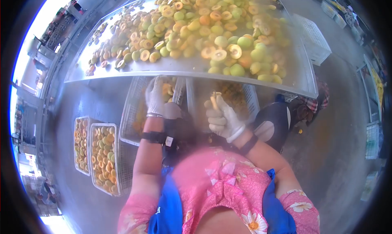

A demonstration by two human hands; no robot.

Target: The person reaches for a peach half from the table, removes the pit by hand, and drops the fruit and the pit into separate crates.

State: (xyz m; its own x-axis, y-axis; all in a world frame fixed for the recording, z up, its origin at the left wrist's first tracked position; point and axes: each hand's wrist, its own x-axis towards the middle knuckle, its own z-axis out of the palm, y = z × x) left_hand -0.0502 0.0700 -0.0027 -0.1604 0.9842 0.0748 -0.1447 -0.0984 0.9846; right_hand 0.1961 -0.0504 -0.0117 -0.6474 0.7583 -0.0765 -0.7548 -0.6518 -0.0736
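My left hand (154, 97), in a white glove, is at the near edge of the metal table (171, 70), above a white crate (130, 115) holding fruit pieces. Its fingertips are turned away and blurred, so whether it grips anything is hidden. My right hand (223, 118), also gloved, is closed around a small tool (215, 98) with a yellowish part showing at the thumb. Below it is a second crate (252, 101) with orange-yellow pieces. Whole and halved green-yellow stone fruit (218, 54) is heaped on the table, some halves with dark centres.
Two crates of halved fruit (104, 156) (81, 144) stand on the floor at the left. A white crate (312, 40) is beyond the table's right side. A person in a checked sleeve (320, 97) is close by on the right. More people and crates are farther back.
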